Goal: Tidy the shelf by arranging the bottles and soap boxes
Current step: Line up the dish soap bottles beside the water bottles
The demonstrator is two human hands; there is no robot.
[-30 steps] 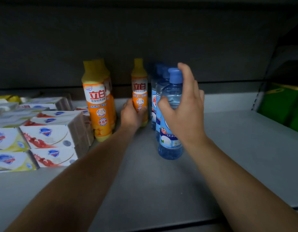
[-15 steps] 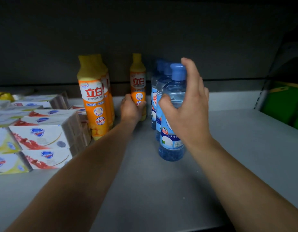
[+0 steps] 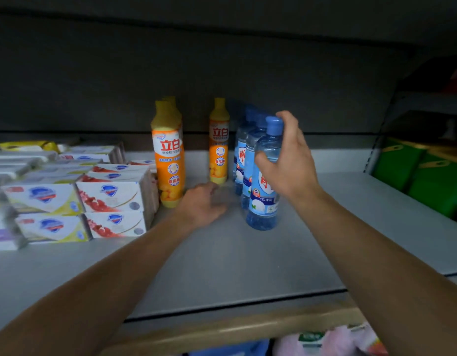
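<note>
Blurred fingers on left hand, loosely spread, holding nothing, low on grey shelf just short of single orange bottle at 12 o'clock. Right hand curled round front blue bottle, upright, clear blue, rows behind half hidden. Soap boxes stacked at 9 o'clock, cut off

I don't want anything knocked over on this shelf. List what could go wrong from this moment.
1. The right hand grips the front blue bottle, which stands tight against the blue bottles behind it; pulling or twisting it could topple them.
2. The left hand hangs open between the lone orange bottle and the front orange bottle; a sideways sweep might tip either tall, narrow bottle, perhaps onto the soap boxes.
</note>
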